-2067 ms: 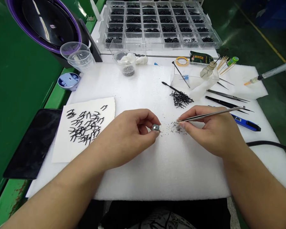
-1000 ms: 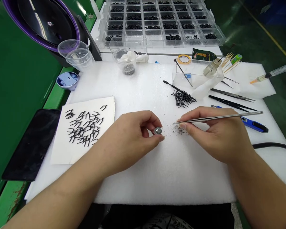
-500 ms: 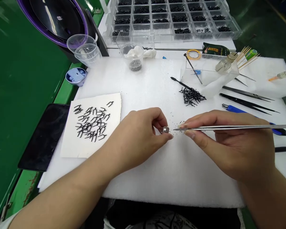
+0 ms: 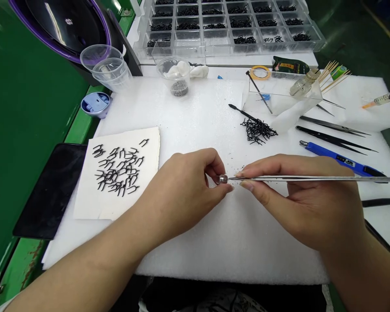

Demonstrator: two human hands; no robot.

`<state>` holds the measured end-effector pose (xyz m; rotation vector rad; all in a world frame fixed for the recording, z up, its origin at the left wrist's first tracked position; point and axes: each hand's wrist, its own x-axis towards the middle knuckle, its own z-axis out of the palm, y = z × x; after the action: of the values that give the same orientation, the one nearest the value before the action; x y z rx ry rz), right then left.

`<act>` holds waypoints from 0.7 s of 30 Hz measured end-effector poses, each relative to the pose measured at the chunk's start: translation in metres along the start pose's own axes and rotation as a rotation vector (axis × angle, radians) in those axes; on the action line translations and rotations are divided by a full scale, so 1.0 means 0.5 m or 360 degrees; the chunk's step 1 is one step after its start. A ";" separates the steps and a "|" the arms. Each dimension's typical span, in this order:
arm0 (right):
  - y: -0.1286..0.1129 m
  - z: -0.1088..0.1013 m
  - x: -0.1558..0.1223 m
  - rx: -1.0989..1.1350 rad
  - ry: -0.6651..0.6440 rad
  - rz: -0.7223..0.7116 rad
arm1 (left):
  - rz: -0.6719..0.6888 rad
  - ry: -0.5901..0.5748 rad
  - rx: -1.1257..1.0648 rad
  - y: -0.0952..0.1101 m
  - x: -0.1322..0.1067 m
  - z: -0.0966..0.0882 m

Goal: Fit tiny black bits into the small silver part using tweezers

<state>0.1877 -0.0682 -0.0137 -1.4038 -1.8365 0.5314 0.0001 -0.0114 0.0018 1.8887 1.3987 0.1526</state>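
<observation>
My left hand (image 4: pixel 185 190) pinches a small silver metal piece (image 4: pixel 223 179) between thumb and fingertips just above the white foam mat (image 4: pixel 214 234). My right hand (image 4: pixel 299 199) grips long steel tweezers (image 4: pixel 312 178) held level, and their tip touches the metal piece. Tiny dark specks (image 4: pixel 238 167) lie scattered on the mat just behind the tweezers' tip. A loose heap of black forked parts (image 4: pixel 257 130) lies farther back. More black forked parts (image 4: pixel 118 170) are spread on a sheet of white paper (image 4: pixel 91 203) to the left.
A clear compartment box (image 4: pixel 227 26) of black parts stands at the back. Plastic cups (image 4: pixel 107 69), a small cup with grey bits (image 4: pixel 178 80), a clear tray (image 4: pixel 279 97), spare tweezers (image 4: pixel 334 138), a blue-handled tool (image 4: pixel 341 160), a syringe (image 4: pixel 381 99) and a black phone (image 4: pixel 48 190) surround the mat.
The tweezers' tip has moved left from the scattered specks and now touches the metal piece in my left hand. The view shifted slightly; my left hand keeps its pinch.
</observation>
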 end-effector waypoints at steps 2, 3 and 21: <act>0.001 0.001 0.000 0.0004 -0.0006 0.0006 | 0.0007 0.0001 0.0005 0.000 0.001 0.000; 0.001 0.002 0.001 0.0000 -0.0008 0.0004 | 0.0007 -0.0004 0.0007 0.001 0.001 0.000; 0.000 0.002 0.000 -0.0017 -0.0031 -0.0029 | 0.0022 -0.0001 0.0010 0.004 0.001 0.001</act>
<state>0.1871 -0.0681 -0.0144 -1.3923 -1.8688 0.5284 0.0021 -0.0116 0.0024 1.9038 1.3877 0.1547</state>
